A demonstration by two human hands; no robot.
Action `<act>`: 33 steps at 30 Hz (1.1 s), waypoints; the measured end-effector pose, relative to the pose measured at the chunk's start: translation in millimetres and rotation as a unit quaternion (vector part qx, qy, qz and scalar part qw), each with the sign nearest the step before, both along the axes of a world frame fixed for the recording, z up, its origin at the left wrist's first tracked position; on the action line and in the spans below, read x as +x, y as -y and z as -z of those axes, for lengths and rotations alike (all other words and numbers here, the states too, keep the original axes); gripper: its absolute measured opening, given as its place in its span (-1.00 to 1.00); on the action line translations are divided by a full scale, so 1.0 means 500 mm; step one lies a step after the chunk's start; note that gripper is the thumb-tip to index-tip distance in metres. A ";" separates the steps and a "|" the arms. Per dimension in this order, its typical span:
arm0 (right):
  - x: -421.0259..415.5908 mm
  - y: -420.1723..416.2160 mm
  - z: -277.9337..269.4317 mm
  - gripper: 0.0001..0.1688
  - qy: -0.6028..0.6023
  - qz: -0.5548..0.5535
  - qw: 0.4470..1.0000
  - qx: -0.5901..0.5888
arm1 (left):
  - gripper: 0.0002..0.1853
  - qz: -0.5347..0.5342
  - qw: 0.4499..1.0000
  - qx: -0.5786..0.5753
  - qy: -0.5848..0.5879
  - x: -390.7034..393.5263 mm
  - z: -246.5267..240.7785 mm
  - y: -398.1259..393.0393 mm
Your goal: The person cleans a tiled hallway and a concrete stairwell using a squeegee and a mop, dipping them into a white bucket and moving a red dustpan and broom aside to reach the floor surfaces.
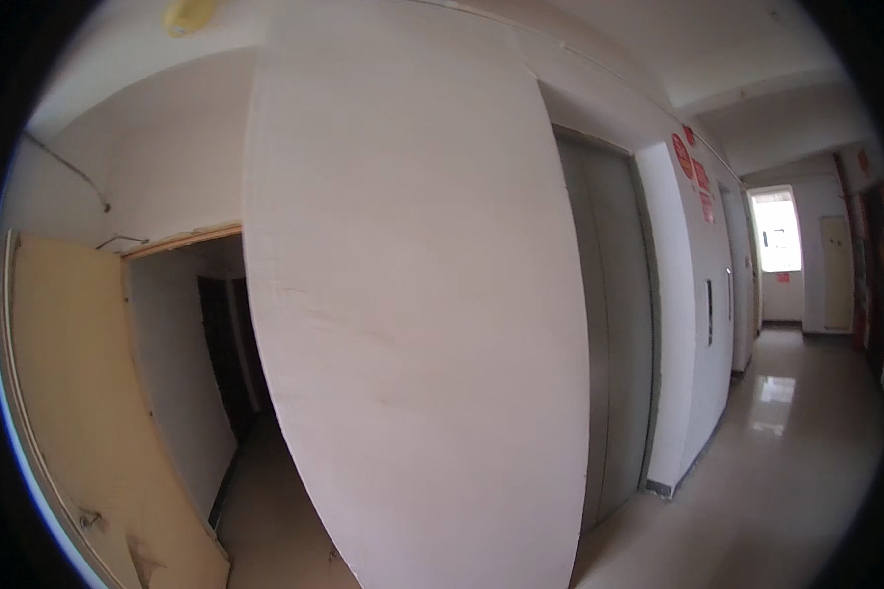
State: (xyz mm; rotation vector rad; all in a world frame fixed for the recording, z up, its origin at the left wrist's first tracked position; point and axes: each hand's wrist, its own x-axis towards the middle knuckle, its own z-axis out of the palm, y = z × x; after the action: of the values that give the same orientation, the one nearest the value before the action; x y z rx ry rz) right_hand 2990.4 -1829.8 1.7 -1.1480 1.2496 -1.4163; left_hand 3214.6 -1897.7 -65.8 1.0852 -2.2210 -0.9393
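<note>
Neither of my hands is in view. Straight before me stands a white wall [420,309] with faint scuff marks. To its right, a metal elevator door [615,324] is closed within a recess. On the left a cream-yellow door [81,397] stands swung out from its frame, with a handle [88,519] low on it. Its doorway gives onto a dim passage [258,508] with dark doors along the wall.
A tiled corridor floor [751,456] runs along the right to a bright window [777,232]. Red signs [682,156] and an elevator call panel [709,313] are on the wall past the elevator. A yellow fixture [188,16] hangs from the ceiling at upper left.
</note>
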 end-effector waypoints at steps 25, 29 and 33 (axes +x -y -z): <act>0.079 -0.056 0.091 -0.73 0.085 -0.126 0.988 0.015 | -0.58 0.218 0.974 0.027 -0.053 -0.212 0.101 -0.057; 0.088 -0.049 0.153 -0.71 0.054 -0.164 0.981 0.085 | -0.59 0.179 0.983 0.039 -0.023 -0.173 0.173 -0.047; 0.079 -0.066 0.077 -0.71 0.010 -0.176 0.977 0.118 | -0.60 0.135 0.989 0.058 0.010 -0.112 0.267 -0.053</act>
State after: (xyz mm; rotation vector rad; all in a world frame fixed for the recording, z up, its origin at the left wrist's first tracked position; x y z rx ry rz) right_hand 3029.9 -1796.6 -36.7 -1.1220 1.1030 -0.9869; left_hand 3158.7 -1871.1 -199.1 0.8576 -2.3977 -1.1870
